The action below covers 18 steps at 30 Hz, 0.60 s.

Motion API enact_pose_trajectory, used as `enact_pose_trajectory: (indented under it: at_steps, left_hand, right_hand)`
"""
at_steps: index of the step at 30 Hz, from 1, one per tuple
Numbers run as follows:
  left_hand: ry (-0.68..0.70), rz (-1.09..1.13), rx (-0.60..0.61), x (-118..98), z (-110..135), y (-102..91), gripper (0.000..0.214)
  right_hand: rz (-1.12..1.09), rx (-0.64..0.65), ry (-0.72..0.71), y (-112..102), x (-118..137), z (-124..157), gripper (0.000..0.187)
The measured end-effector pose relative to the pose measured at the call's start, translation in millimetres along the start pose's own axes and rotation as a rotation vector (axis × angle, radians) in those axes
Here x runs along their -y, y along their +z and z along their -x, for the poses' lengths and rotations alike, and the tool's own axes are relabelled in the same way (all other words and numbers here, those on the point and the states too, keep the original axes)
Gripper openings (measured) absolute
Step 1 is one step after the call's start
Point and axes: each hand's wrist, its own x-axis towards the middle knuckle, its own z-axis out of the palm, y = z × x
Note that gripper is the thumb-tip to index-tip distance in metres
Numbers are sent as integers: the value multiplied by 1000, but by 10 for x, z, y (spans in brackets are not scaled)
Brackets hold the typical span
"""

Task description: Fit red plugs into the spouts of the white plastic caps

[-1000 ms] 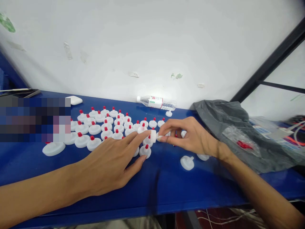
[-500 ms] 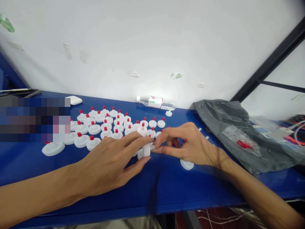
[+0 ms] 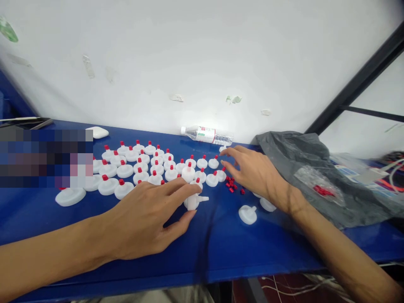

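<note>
My left hand (image 3: pixel 154 214) grips a white round nozzle lid (image 3: pixel 192 202) by its rim between thumb and fingers. It is tipped on its side, its bare nozzle pointing right. My right hand (image 3: pixel 246 166) hovers with thumb and fingers apart, nothing between them. Just below its fingertips lies a small pile of red caps (image 3: pixel 231 184). Behind and left of my left hand, many white lids stand flat with red caps on their nozzles, such as one lid (image 3: pixel 108 186). To the right, another uncapped lid (image 3: pixel 248 215) rests on the blue table (image 3: pixel 227 248).
A clear plastic bottle (image 3: pixel 206 134) lies along the wall. On the right, a grey bag (image 3: pixel 284 147) spreads over the table, bearing a clear bag of red caps (image 3: pixel 323 190). A white rounded object (image 3: pixel 98 132) sits at the back left. A black metal bar (image 3: pixel 353 80) slants upward at right.
My right hand has let go of the nozzle and moved up and right to the red caps, its fingers opening. The left hand keeps the lid in nearly the same place.
</note>
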Motion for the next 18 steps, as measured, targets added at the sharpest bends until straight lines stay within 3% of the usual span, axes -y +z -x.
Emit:
enact_pose_trajectory:
  at_steps: [3, 8, 18]
  left_hand:
    - [7, 3, -9, 3, 7, 9, 31]
    - [14, 30, -20, -2, 16, 5, 31]
    - [-16, 19, -23, -10, 22, 17, 32]
  right_hand:
    - [19, 103, -10, 91, -29, -13, 31]
    - [34, 152, -25, 157, -47, -28, 31]
    - [-22, 56, -70, 163, -80, -26, 34]
